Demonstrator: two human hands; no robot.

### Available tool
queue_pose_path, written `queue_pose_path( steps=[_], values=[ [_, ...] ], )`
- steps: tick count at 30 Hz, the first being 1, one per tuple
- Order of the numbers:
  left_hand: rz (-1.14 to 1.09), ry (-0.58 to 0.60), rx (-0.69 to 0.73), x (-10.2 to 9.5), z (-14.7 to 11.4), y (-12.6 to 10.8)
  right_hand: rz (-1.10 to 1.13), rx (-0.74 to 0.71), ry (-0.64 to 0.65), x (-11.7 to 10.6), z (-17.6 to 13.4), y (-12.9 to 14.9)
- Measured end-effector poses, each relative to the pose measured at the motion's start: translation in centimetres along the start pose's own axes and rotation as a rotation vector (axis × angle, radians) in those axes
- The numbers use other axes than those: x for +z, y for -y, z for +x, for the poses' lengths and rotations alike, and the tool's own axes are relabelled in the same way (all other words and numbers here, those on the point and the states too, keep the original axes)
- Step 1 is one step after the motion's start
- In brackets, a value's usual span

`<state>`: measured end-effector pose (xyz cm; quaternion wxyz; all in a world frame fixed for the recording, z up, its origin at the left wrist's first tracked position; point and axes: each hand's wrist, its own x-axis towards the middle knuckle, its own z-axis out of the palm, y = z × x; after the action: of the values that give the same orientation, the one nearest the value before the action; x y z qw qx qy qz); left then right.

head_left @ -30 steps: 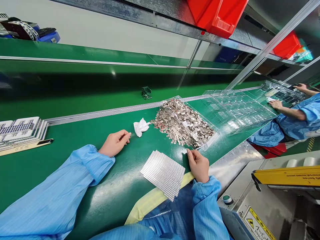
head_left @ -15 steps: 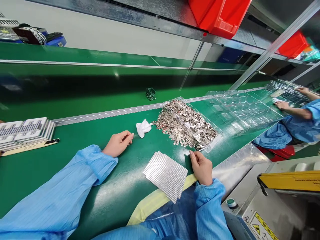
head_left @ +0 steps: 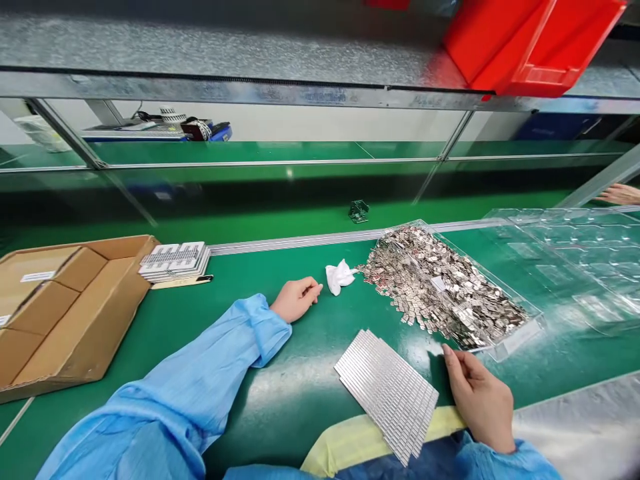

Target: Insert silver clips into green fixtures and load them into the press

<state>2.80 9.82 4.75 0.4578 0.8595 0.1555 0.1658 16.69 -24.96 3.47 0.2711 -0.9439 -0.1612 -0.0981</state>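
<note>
My left hand (head_left: 297, 299) rests low over the green bench, fingers curled and tips together; anything inside them is too small to make out. Just right of it lies a crumpled white cloth (head_left: 340, 277). My right hand (head_left: 479, 395) is closed in a pinch by the near edge of a heap of small metal pieces (head_left: 440, 287). What its fingertips hold, if anything, I cannot tell. The heap spills out of a clear plastic tray (head_left: 517, 341) onto the bench. Between my hands, rows of silvery strips (head_left: 387, 390) lie side by side as a sheet, overhanging the bench's near edge.
A cardboard box (head_left: 113, 320) stands at the left, next to stacked white panels (head_left: 175, 260) and tweezers (head_left: 183, 283). Clear trays (head_left: 575, 260) lie at the right. A red bin (head_left: 530, 50) sits on the overhead shelf (head_left: 250, 90). Another person's hand (head_left: 620, 194) shows at the far right.
My view has levelled and swung left, bringing the cardboard box in and cutting off most of the other person. Both hands keep nearly the same pose and place over the bench.
</note>
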Motion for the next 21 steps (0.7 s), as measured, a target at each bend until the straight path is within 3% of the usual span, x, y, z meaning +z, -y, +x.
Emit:
queue_pose_path(
  steps=[21],
  values=[
    [-0.014, 0.001, -0.008, -0.13, -0.04, -0.47, -0.021, 0.046, 0.048, 0.13, 0.28, -0.48]
  ],
)
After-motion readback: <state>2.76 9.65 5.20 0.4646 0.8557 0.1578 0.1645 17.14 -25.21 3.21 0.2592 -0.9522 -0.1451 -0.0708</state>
